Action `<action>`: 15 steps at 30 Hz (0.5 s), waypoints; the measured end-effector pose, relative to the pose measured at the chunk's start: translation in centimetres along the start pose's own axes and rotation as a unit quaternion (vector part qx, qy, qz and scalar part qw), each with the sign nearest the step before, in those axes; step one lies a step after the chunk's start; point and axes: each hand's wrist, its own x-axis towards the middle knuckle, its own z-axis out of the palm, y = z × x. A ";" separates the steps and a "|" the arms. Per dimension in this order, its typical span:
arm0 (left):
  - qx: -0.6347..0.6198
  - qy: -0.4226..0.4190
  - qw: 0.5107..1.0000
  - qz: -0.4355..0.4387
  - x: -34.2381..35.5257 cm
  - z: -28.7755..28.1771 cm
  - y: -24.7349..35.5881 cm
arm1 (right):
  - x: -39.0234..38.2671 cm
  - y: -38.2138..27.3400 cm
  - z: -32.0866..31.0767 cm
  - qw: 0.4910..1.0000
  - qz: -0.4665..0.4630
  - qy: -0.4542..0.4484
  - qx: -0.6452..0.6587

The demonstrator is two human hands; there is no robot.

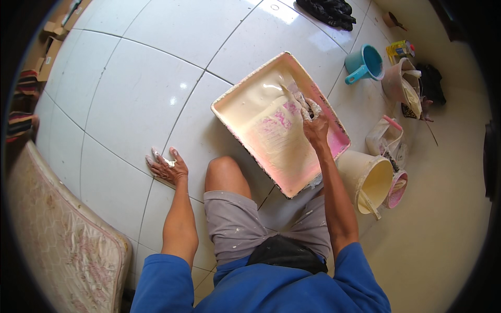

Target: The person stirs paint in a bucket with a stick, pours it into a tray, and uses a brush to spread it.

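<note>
A large rectangular tray (225, 103) with a paint-spattered rim lies tilted on the floor between my knees and the far tiles. Thick cream paint (255, 112) covers much of its inside, with pink streaks showing through. Over the tray's right part my right hand (315, 122) is closed, its fingers coated in cream. A paint-covered piece juts out ahead of those fingers, but its kind is hidden by the coating. My left hand (169, 166) is out to the left over the floor tiles, fingers spread, holding nothing, with cream smears on the fingers.
Right of the tray are a teal dipper (368, 63), a cream bucket (360, 175), a smaller pink-rimmed bucket (398, 189), another bucket (396, 86) and a yellow container (399, 49). Black cloth (329, 11) lies far off. A mattress (68, 235) borders the left.
</note>
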 end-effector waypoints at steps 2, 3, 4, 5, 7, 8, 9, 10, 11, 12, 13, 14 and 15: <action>-0.004 0.000 1.000 0.000 -0.1 -0.1 0.0 | -0.3 -0.2 0.1 0.998 0.000 -0.059 -0.003; 0.004 -0.006 1.000 -0.005 -0.1 -0.2 0.0 | -0.2 -0.1 -0.1 0.998 0.001 -0.059 -0.003; 0.013 -0.013 1.000 -0.009 -0.1 -0.3 0.1 | -0.1 0.0 -0.3 0.998 -0.011 -0.059 0.014; 0.012 -0.014 1.000 -0.009 -0.1 -0.4 0.3 | 0.0 0.1 -0.5 0.998 -0.023 -0.059 0.031; 0.020 -0.012 1.000 -0.009 -0.1 -0.6 0.7 | -0.2 -0.7 -1.0 0.997 0.018 -0.044 0.066; 0.020 -0.012 1.000 -0.009 -0.2 -0.5 0.7 | -0.3 -0.1 -0.9 0.999 0.025 -0.031 0.036; 0.023 -0.015 1.000 -0.013 -0.2 -0.5 0.8 | -0.5 0.5 -0.8 0.999 0.032 -0.017 0.005; 0.026 -0.018 0.999 -0.018 -0.3 -0.5 0.9 | -0.9 1.0 -0.6 0.999 0.014 -0.019 0.033; 0.025 -0.018 0.999 -0.017 -0.3 -0.3 0.8 | -1.1 1.6 -0.8 0.999 0.014 -0.018 0.033; 0.026 -0.015 0.999 -0.015 -0.3 -0.2 0.7 | -1.3 1.6 -1.2 0.999 -0.015 -0.039 0.006; 0.027 -0.012 0.999 -0.013 -0.3 -0.1 0.5 | -1.3 1.6 -1.4 0.997 -0.044 -0.060 -0.021; 0.027 -0.012 0.999 -0.013 -0.3 0.0 0.5 | -1.4 1.6 -1.3 0.999 -0.041 -0.027 0.024; 0.022 -0.011 1.000 -0.009 -0.3 0.0 0.6 | -1.4 1.1 -1.6 0.999 -0.040 -0.028 0.024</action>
